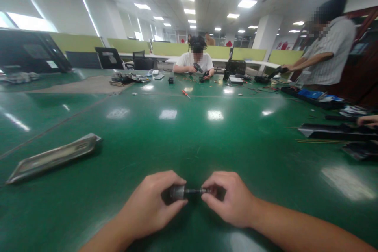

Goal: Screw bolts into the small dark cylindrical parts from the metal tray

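Note:
Just above the green tabletop, near its front, I hold a small dark cylindrical part with a thin shaft (pixel 178 192). Its exact kind is not clear. My left hand (pixel 150 201) curls around the thick grey end, thumb and fingers closed on its sides. The shaft (pixel 193 191) runs level to the right, bare between my hands. At its far tip, my right hand (pixel 233 197) pinches with thumb and forefinger. The tip is partly hidden by those fingers.
A long metal tray-like piece (pixel 56 155) lies to the left on the green table (pixel 165 145). A red screwdriver (pixel 186 94) lies farther back. Across the table a person (pixel 193 61) handles a power tool. Another person stands at right, near black parts (pixel 333 130) and thin rods.

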### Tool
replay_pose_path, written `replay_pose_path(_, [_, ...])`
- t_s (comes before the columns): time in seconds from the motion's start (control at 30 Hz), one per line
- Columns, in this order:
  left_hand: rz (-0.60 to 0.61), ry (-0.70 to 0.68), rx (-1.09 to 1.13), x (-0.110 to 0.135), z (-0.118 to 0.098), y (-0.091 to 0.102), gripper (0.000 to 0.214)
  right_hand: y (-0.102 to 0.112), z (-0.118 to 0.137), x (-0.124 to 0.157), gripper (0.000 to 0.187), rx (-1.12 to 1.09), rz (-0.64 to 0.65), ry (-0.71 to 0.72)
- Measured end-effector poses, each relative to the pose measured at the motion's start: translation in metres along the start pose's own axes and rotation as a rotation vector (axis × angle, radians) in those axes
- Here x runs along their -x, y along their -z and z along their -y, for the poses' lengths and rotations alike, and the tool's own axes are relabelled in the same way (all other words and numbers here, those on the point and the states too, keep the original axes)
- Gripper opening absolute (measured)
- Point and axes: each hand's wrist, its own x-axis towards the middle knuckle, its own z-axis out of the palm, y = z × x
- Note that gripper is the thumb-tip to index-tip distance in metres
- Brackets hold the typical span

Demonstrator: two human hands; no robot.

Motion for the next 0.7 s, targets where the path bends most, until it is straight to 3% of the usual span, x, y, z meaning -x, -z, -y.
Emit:
replay_pose_path(0.43, [-0.052, 0.000, -0.028, -0.001, 0.008, 0.005, 0.019, 0.001, 0.002, 0.000, 0.005, 0.006, -0.040, -0.025])
replay_pose_path(0.53, [-0.168, 0.112, -0.067, -0.005, 0.014, 0.018, 0.028, 0.000, 0.001, 0.000, 0.006, -0.003, -0.027, -0.021])
replay_pose_path(0.7, [-0.376, 0.472, -0.046, -0.003, 0.042, 0.055, 0.054, -0.002, 0.001, 0.002, 0.008, -0.012, 0.004, 0.010])
